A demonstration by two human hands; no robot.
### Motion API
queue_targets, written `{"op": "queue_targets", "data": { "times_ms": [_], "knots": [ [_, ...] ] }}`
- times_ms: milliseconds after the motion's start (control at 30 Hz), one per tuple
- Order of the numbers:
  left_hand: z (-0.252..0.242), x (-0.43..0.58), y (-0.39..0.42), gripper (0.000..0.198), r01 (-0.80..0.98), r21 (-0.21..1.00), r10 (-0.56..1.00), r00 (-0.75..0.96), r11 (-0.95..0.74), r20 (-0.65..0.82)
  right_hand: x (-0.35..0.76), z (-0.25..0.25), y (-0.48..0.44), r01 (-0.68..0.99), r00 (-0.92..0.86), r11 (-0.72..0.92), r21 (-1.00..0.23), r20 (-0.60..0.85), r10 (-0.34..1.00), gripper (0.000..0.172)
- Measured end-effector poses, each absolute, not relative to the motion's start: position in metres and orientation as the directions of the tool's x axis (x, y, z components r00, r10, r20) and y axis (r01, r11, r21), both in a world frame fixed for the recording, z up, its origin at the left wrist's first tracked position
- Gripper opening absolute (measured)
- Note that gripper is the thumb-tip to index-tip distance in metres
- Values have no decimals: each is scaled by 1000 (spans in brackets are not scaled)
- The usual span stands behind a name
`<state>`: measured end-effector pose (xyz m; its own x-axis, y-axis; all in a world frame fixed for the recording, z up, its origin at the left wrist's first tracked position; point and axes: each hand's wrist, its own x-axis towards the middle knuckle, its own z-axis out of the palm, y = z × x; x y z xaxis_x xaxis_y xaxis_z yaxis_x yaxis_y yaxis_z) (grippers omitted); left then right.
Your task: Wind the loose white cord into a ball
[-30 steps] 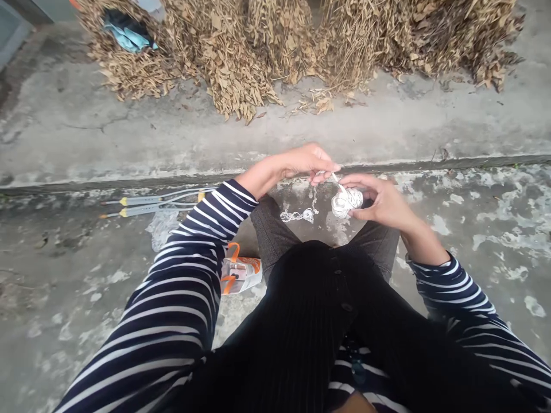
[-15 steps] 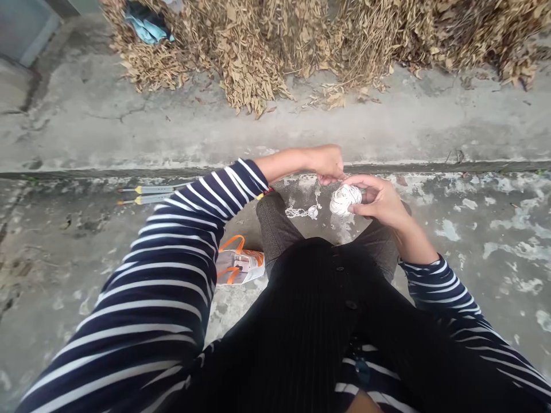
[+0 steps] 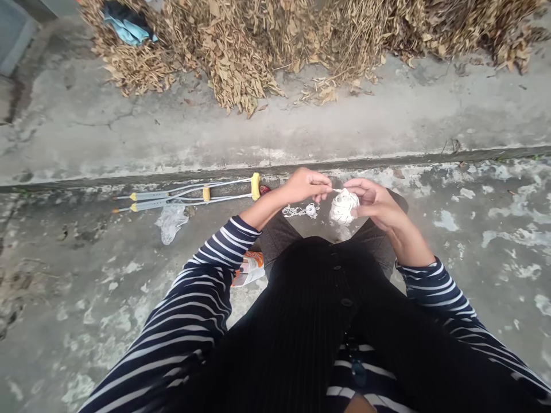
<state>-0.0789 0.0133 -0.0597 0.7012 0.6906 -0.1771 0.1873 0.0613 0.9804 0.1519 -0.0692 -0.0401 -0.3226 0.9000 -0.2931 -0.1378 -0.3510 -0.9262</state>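
Observation:
A white ball of string (image 3: 343,206) is held in front of my knees by my right hand (image 3: 373,202), whose fingers curl around its right side. My left hand (image 3: 306,184) is closed in a pinch on the string's free strand, right beside the ball's top left. A loose tangle of white string (image 3: 300,211) lies on the concrete below my left hand. Both sleeves are dark blue with white stripes.
Two metal crutches with yellow grips (image 3: 185,195) lie on the ground at the left, beside a crumpled clear plastic bag (image 3: 170,221). An orange-and-white shoe (image 3: 249,268) sits by my left knee. Dry leafy branches (image 3: 275,46) with a blue cloth (image 3: 127,25) are piled beyond a concrete step.
My left hand swung from above the ball round to its left side, staying on the strand. The view shifted, uncovering the crutches' yellow grips.

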Motion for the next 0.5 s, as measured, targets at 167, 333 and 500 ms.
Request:
{"op": "queue_targets", "data": {
  "times_ms": [167,333,500],
  "knots": [
    [-19,-84,35,19,274,951,686,720,-143,-104,149,-32,-66,128,-325,-158,-979,-192,926,52],
    [5,-90,52,9,220,973,752,652,-73,-92,147,-21,-67,318,-285,28,-948,-67,956,44],
    [6,-102,68,8,266,964,745,643,1,-178,149,-22,-66,604,-302,255,-755,79,950,41]
  ]
}}
